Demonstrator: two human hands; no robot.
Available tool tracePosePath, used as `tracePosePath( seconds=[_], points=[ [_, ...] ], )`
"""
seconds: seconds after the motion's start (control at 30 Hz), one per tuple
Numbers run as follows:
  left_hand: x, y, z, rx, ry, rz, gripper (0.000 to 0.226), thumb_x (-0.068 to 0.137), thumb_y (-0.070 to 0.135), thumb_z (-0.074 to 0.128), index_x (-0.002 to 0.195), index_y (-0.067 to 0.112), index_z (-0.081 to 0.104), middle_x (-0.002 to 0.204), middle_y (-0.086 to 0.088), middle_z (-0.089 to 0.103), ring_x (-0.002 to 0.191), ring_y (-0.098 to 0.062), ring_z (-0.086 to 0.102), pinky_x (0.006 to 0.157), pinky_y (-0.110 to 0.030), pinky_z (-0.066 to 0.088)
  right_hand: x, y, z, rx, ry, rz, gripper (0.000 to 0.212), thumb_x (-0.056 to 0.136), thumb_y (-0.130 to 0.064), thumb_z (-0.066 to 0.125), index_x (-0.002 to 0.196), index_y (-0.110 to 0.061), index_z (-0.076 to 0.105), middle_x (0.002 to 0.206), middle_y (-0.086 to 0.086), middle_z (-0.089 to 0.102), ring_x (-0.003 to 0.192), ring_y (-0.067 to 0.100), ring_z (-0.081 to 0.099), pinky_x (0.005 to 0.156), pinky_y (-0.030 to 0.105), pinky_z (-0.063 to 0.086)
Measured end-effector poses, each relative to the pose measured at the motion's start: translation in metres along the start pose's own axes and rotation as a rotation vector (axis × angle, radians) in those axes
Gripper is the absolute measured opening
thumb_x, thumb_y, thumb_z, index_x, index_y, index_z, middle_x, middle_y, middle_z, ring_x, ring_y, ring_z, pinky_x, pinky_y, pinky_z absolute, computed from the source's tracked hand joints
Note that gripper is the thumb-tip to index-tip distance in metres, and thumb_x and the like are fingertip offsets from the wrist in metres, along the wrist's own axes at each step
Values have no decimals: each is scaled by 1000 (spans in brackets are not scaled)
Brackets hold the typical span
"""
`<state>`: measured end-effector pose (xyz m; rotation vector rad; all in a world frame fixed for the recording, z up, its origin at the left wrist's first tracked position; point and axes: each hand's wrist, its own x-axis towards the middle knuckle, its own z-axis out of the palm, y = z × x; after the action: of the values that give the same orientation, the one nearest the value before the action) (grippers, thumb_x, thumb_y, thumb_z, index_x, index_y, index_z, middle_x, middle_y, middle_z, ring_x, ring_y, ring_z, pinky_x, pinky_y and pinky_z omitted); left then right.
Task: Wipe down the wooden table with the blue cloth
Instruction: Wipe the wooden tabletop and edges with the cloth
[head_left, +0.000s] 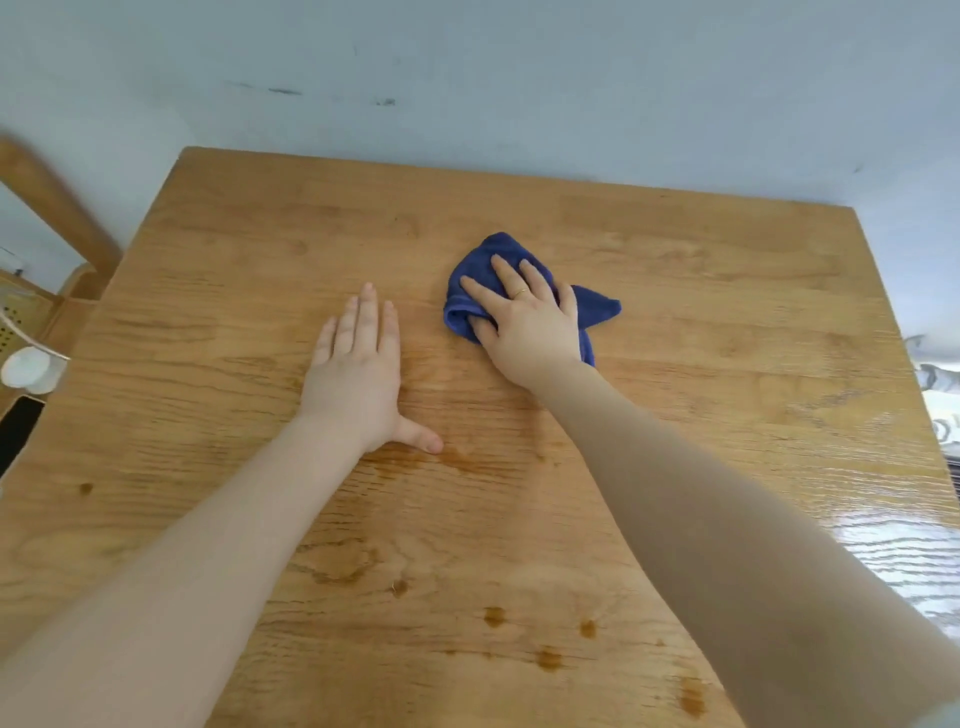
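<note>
The wooden table (675, 291) fills most of the view, its far edge against a pale wall. A crumpled blue cloth (480, 270) lies on it right of the middle. My right hand (524, 322) presses down on the cloth, fingers spread over it and thumb tucked into its left fold. A ring shows on one finger. My left hand (358, 374) lies flat on the bare wood to the left of the cloth, palm down, fingers together, holding nothing. Damp streaks and small dark spots mark the wood near me.
At the left edge, beside the table, stands a wooden chair back (57, 208) with a white round object (28, 366) and a dark flat item (18, 431) below it. Light glares off the table's right side (904, 551).
</note>
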<state>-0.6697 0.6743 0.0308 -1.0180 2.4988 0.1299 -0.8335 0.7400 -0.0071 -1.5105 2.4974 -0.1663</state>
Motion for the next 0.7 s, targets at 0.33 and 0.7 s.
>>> tracePosePath(
  seconds=[0.33,0.7],
  points=[
    [-11,-5,5,-133,-52,-121,143,48,84,58,147,8,-10,156,-12,-16,145,-23,-7,119,-38,2,-30,2,1,13,-55,-383,47,91,-48,25,135,-43,41,153,-3,26,142,25,20,108,50,15],
    [-14,-3,6,-170,-47,-165,142,48,80,64,148,11,-9,156,-7,-16,145,-19,-7,117,-35,0,-54,-17,7,32,-74,-412,46,95,-44,37,140,-44,30,157,-5,12,144,23,5,112,47,0]
  ],
)
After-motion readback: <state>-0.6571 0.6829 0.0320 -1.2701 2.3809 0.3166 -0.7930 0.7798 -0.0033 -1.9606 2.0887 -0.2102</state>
